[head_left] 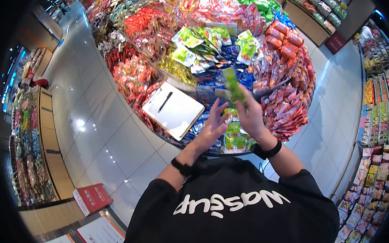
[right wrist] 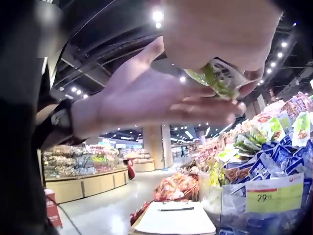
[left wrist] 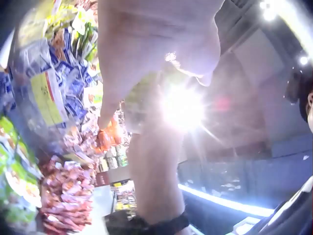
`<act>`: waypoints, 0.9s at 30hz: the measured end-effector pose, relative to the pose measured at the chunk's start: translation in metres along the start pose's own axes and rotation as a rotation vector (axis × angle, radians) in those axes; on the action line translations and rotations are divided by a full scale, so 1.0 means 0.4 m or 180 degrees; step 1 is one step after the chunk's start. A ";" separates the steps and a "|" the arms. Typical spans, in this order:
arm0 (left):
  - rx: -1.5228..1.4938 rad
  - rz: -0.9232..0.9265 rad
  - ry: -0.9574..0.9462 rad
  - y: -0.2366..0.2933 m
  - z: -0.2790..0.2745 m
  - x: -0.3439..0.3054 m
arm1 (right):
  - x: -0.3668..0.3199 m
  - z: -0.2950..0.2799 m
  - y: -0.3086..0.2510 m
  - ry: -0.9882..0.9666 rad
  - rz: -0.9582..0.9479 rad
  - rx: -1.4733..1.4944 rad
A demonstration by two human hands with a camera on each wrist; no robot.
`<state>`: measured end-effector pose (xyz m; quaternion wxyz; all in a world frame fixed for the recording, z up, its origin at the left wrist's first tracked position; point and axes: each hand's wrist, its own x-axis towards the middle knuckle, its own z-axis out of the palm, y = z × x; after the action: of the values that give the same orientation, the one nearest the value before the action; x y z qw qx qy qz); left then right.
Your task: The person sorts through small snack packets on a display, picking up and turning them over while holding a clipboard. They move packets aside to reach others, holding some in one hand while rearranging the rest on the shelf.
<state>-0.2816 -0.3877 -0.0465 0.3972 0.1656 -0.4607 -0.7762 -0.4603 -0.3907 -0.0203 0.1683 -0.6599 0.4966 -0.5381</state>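
In the head view my right hand [head_left: 251, 116] grips a green snack packet [head_left: 232, 86] over the front of the round candy display. In the right wrist view the packet [right wrist: 220, 78] shows crumpled under the fingers of that hand [right wrist: 220, 29]. Beside it my left hand [head_left: 210, 129] has its fingers spread and holds nothing. From the right wrist, the left hand [right wrist: 142, 100] appears stretched out flat, its fingertips overlapping the packet's lower edge. Below both hands a stack of green packets [head_left: 233, 129] lies at the display's near edge, among blue packets [head_left: 199, 124].
A clipboard with white paper [head_left: 174, 109] rests on the display to the left, a black pen [head_left: 165, 102] on top. Red-wrapped sweets [head_left: 286, 110] are heaped at the right. A yellow price label [right wrist: 274, 196] faces the near side. Tiled floor [head_left: 102, 126] surrounds the display.
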 end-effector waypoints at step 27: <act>0.0148 -0.2211 0.1436 -0.419 0.033 -0.154 | -0.501 -0.143 0.205 -0.0913 0.1977 -0.0488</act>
<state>-0.3287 -0.2889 -0.1883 0.1987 0.4861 -0.2963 -0.7978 -0.5348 -0.2422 -0.1702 0.3419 -0.5570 0.6839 -0.3241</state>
